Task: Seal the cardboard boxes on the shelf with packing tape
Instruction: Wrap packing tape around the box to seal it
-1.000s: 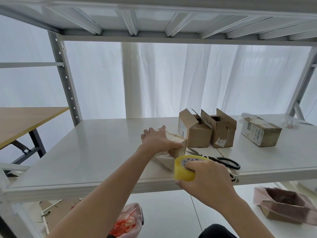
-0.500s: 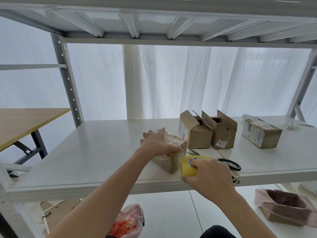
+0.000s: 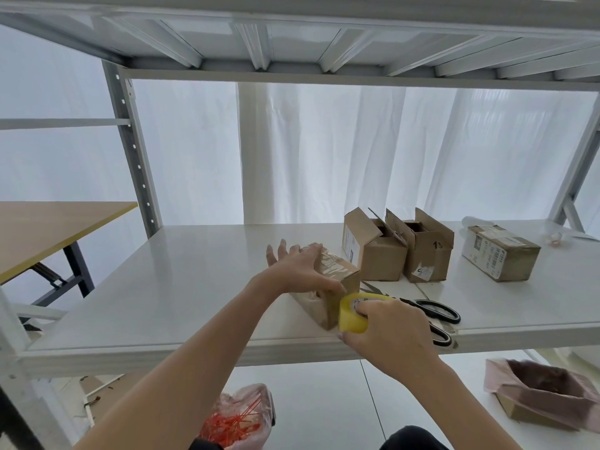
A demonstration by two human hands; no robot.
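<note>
Backdrop: a white curtain (image 3: 357,151) hangs behind the white metal shelf (image 3: 162,303), which carries every box.
Right fingers: the right hand (image 3: 389,332) has its fingers curled tight round the yellow tape roll (image 3: 352,315). The roll touches the near end of the small box (image 3: 337,277).
Left fingers: the left hand (image 3: 298,271) has its fingers straight and spread apart, pressing flat on the box top. The thumb runs along the near top edge toward the roll.
Box in hand: it sits under the left fingers, close to the shelf's front edge, with glossy tape already across its top.
Step, as I judge it: bringing the strip down over the near end face.
Doing it well: keep weight on the left palm so the light box cannot slide. Hold the roll low and the tape taut and square to the seam. Rub the strip down with the thumb before cutting.
Hand pose: the left forearm reaches in from lower left, palm down. The right wrist comes from lower right, with the back of the hand toward the camera.
Just past the right fingers: black-handled scissors (image 3: 435,311) lie on the shelf.
Beyond the left fingers: two open boxes (image 3: 376,251) with flaps up appear to touch each other.
Further right: a closed box (image 3: 500,253) with labels stands well apart.
</note>
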